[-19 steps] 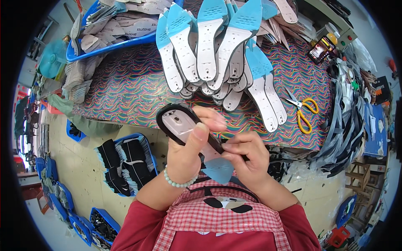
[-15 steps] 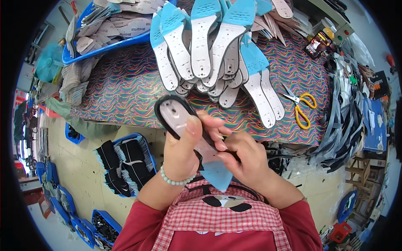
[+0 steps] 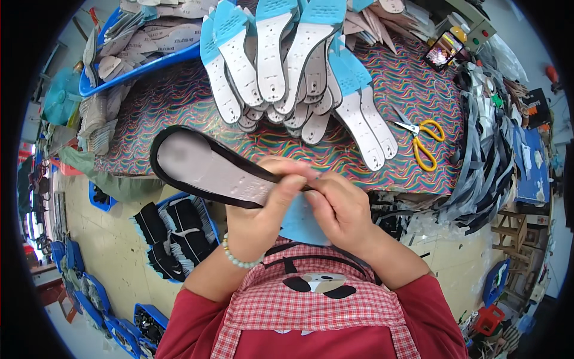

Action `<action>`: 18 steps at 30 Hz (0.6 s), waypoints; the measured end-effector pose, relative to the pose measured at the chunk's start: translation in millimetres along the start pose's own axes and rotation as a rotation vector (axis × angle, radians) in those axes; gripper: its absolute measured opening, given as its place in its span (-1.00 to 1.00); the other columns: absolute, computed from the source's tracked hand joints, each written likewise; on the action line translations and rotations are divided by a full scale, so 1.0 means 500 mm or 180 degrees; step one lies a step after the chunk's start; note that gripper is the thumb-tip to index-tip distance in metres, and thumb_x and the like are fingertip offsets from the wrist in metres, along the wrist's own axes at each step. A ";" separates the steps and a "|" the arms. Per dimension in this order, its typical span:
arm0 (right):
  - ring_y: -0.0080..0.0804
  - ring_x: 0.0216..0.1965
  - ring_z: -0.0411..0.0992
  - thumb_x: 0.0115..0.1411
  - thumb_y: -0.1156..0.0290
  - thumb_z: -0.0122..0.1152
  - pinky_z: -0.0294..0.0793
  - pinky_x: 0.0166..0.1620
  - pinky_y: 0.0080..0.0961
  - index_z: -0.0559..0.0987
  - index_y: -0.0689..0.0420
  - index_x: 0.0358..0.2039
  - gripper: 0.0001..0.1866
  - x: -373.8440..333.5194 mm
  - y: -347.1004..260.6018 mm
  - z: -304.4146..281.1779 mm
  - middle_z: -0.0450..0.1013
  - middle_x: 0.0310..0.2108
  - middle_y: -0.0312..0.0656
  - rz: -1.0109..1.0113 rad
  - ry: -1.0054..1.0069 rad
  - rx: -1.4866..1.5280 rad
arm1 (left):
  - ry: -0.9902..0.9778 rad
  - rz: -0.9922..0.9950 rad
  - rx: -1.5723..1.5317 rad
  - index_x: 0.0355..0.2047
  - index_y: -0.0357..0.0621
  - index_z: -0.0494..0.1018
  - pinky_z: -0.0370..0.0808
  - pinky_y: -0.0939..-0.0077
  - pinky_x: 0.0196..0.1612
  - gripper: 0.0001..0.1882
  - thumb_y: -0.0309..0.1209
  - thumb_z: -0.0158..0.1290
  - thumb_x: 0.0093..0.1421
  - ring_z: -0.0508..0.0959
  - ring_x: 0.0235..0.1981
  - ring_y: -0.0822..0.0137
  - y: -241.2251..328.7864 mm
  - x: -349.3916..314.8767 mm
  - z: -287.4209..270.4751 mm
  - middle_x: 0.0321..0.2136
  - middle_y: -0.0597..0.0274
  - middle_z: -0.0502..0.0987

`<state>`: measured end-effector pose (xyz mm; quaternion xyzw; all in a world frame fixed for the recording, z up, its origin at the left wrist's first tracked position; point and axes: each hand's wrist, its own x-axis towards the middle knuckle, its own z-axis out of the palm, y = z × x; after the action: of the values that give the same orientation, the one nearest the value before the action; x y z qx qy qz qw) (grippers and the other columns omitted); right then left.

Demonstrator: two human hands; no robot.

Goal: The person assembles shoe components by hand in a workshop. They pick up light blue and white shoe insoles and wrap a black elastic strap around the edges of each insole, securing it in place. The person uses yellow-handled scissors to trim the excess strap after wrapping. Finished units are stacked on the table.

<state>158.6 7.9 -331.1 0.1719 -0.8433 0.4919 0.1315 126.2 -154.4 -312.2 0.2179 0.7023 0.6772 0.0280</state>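
- Workroom with pale tiled floor (image 3: pixel 128 239); table (image 3: pixel 400 78) covered in multicoloured wavy cloth.
- Near the middle, raised between both hands before the table's near edge: one shoe insole (image 3: pixel 230 173), pale with a black rim, rounded heel end pointing left, light-blue toe end toward the apron.
- Gripped around the middle by the left hand (image 3: pixel 251 224), with thumb on top and other fingers partly hidden behind.
- Pinched at the black edging between thumb and forefinger of the right hand (image 3: pixel 350 212), close beside the left fingertips.
- On the left wrist, a pale green bead bracelet (image 3: pixel 245 262); below, a red-checked apron (image 3: pixel 317 311).
- Farther off, a heap of white-and-blue insoles (image 3: pixel 272 69).
- To its right, yellow-handled scissors (image 3: pixel 426 140), blades apart, and dark and grey strips (image 3: pixel 475 179) hanging at the table's end.
- Far left, a blue tray (image 3: pixel 143 71) full of grey pieces.
- On the floor at left, black pieces (image 3: pixel 184 216) in a blue basket.
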 end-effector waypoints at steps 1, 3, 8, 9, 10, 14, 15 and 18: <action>-0.18 -0.42 0.44 0.20 0.49 0.03 0.42 -0.33 -0.46 0.52 0.31 -0.26 -0.83 0.000 0.007 -0.008 0.44 -0.42 -0.02 -0.0108 -0.0001 -0.0044 | -0.0291 0.0140 0.0566 -0.15 -0.31 0.44 0.40 0.41 -0.02 -0.80 -0.53 0.00 0.21 0.50 -0.11 0.28 0.004 0.010 -0.005 -0.27 0.14 0.56; -0.15 -0.40 0.46 0.20 0.48 0.04 0.44 -0.33 -0.44 0.50 0.30 -0.25 -0.82 -0.003 0.018 -0.003 0.45 -0.36 -0.04 -0.0172 0.0084 0.0081 | -0.0345 -0.0302 -0.0126 -0.14 -0.31 0.44 0.36 0.40 0.03 -0.77 -0.56 -0.01 0.18 0.48 -0.09 0.30 0.009 0.002 -0.003 -0.19 0.07 0.54; -0.16 -0.28 0.47 0.24 0.34 0.04 0.45 -0.22 -0.37 0.50 0.23 -0.16 -0.75 -0.019 0.007 0.026 0.46 -0.22 -0.04 0.0838 -0.0744 0.0425 | -0.0279 -0.1122 -0.0128 -0.19 -0.35 0.44 0.42 0.41 -0.04 -0.78 -0.57 -0.05 0.13 0.52 -0.18 0.30 -0.001 0.000 -0.051 -0.18 0.03 0.55; -0.16 -0.25 0.47 0.25 0.32 0.04 0.44 -0.18 -0.37 0.51 0.22 -0.15 -0.73 -0.033 0.006 0.023 0.46 -0.18 -0.04 0.1411 -0.1289 0.0434 | 0.0169 -0.1345 -0.0334 -0.21 -0.33 0.45 0.45 0.42 -0.12 -0.77 -0.48 0.01 0.13 0.54 -0.25 0.31 -0.016 -0.002 -0.065 -0.27 0.06 0.57; -0.16 -0.17 0.46 0.21 0.30 0.10 0.42 -0.11 -0.35 0.51 0.19 -0.13 -0.72 -0.068 0.043 0.031 0.46 -0.09 -0.04 0.0890 -0.1079 0.0656 | -0.0513 -0.1645 -0.0261 -0.23 -0.33 0.45 0.46 0.43 -0.15 -0.76 -0.44 0.05 0.11 0.55 -0.27 0.30 -0.030 -0.005 -0.110 -0.31 0.06 0.57; -0.23 -0.05 0.43 0.16 0.43 0.09 0.38 0.02 -0.38 0.49 0.21 -0.08 -0.70 -0.057 0.137 -0.102 0.47 -0.07 -0.07 0.1006 -0.0308 -0.0148 | -0.0663 -0.2761 -0.1209 -0.31 -0.33 0.48 0.50 0.39 -0.22 -0.76 -0.48 0.16 0.00 0.57 -0.38 0.26 -0.033 -0.086 -0.188 -0.40 0.06 0.57; -0.25 0.01 0.40 0.15 0.46 0.09 0.31 0.10 -0.42 0.47 0.22 -0.02 -0.65 -0.040 0.174 -0.174 0.45 -0.05 -0.08 0.1558 0.0251 -0.0436 | 0.0223 -0.2085 -0.0881 -0.23 -0.34 0.45 0.50 0.46 -0.34 -0.69 -0.44 0.15 0.01 0.52 -0.52 0.33 -0.029 -0.104 -0.219 -0.54 0.15 0.51; -0.18 0.06 0.36 0.13 0.41 0.16 0.29 0.10 -0.43 0.37 0.23 0.09 -0.51 -0.075 0.331 -0.348 0.38 0.01 -0.02 0.0672 0.0719 -0.2017 | 0.1158 -0.0689 -0.4984 -0.06 -0.27 0.31 0.16 0.64 -0.62 -0.70 -0.37 -0.27 0.32 0.17 -0.66 0.51 -0.059 -0.130 -0.416 -0.50 0.28 0.24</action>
<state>132.2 241.6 -391.7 -0.0211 -0.9473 0.2326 0.2192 107.3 -371.9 -340.5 -0.0475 0.0355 0.9906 0.1231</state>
